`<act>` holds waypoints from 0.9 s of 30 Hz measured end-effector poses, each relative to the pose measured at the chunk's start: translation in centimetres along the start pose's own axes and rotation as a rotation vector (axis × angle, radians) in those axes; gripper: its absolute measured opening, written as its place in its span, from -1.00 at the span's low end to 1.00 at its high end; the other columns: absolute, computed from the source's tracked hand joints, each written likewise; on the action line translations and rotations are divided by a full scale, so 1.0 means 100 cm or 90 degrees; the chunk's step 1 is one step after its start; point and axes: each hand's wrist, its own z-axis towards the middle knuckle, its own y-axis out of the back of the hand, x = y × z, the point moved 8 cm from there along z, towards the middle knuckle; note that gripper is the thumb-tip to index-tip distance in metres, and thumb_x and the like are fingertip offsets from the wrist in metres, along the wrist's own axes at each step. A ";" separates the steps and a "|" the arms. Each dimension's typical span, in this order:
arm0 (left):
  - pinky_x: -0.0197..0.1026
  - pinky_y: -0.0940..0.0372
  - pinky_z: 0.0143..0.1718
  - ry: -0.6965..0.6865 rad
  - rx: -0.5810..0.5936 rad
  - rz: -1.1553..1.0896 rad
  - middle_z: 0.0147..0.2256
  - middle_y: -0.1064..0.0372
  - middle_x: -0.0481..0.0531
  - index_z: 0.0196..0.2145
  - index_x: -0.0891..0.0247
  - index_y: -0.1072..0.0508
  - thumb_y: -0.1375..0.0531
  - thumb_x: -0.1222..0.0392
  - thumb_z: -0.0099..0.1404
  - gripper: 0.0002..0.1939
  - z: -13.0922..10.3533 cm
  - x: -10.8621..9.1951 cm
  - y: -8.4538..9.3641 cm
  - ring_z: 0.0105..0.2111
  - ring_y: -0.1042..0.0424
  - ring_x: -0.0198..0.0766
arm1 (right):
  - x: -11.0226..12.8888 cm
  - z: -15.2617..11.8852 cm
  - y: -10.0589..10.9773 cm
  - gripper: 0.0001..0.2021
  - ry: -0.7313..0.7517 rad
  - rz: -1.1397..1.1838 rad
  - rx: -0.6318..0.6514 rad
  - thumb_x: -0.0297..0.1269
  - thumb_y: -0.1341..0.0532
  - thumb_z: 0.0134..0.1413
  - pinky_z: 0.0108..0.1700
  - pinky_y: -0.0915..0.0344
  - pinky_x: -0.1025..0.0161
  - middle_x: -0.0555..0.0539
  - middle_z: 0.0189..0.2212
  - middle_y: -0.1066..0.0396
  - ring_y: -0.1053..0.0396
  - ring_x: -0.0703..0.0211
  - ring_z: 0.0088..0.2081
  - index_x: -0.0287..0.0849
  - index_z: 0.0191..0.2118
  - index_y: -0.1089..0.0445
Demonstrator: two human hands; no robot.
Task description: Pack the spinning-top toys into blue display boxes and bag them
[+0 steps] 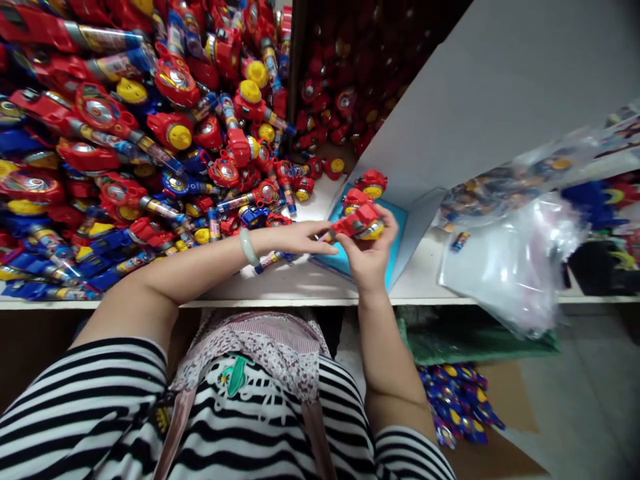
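Gripping a red watch-shaped toy (pixel 359 222) just above a bright blue sheet (pixel 342 261), the person's right hand (pixel 369 257) has its thumb and fingers clamped around the body, near the yellow disc. The left hand (pixel 300 238) comes in from the side to the toy's other end; whether its fingers pinch that end or only rest against it, I can't tell from where I stand. If the right hand alone bears the load, I'd say a push from the left could twist the smooth plastic out of it.

Another red toy (pixel 371 181) shows just beyond, close enough that a careless knuckle might knock it aside.

Over on the left, the heap of red and blue toys (pixel 115 153) spills down onto the table (pixel 300 283). The left forearm crosses in front of it, so a pale green bangle (pixel 249 248) or a bent elbow could catch a jutting candy tube and start a slide.

On the right, clear plastic bags (pixel 495 267) hang over the table's front edge. Slick as they look, a brush of the arm might pull them down, along with the small tube (pixel 460 241) by their corner. Blue and yellow toys (pixel 453 393) lie below, where anything dropped could get mixed in.
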 end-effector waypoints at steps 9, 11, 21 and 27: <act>0.21 -0.04 0.21 0.169 -0.084 0.846 0.09 -0.28 0.36 -0.05 0.40 -0.50 -0.26 0.27 0.14 -0.61 -0.051 0.032 0.073 0.20 -0.13 0.28 | -0.031 -0.010 0.045 -0.26 0.146 -0.249 -0.181 0.11 -0.38 -0.04 0.22 -0.28 -0.13 -0.20 0.05 -0.16 -0.33 -0.05 0.09 -0.07 0.15 -0.05; 0.19 -0.05 0.20 0.173 -0.103 0.869 0.08 -0.26 0.37 -0.07 0.42 -0.51 -0.22 0.31 0.15 -0.64 -0.049 0.038 0.069 0.20 -0.13 0.28 | -0.037 -0.012 0.034 -0.28 0.162 -0.260 -0.212 0.14 -0.35 -0.01 0.24 -0.24 -0.16 -0.19 0.03 -0.14 -0.31 -0.07 0.10 -0.06 0.14 -0.04; 0.17 -0.16 0.08 0.132 -0.108 0.841 -0.05 -0.34 0.38 -0.10 0.42 -0.48 -0.23 0.13 0.21 -0.65 -0.038 0.041 0.069 0.05 -0.24 0.22 | -0.041 -0.018 0.015 -0.36 0.228 -0.283 -0.155 0.12 -0.31 0.05 0.15 -0.30 -0.12 -0.17 -0.04 -0.19 -0.33 -0.05 0.03 -0.04 0.11 -0.06; -0.09 -0.29 -0.12 0.152 -0.161 0.647 -0.18 -0.41 0.22 -0.18 0.36 -0.44 -0.19 0.14 0.24 -0.74 -0.036 0.040 0.090 -0.19 -0.38 -0.05 | -0.037 -0.015 0.022 -0.39 0.256 -0.319 -0.205 0.13 -0.33 0.04 0.00 -0.40 -0.04 -0.12 -0.09 -0.22 -0.39 0.02 -0.07 -0.02 0.07 -0.09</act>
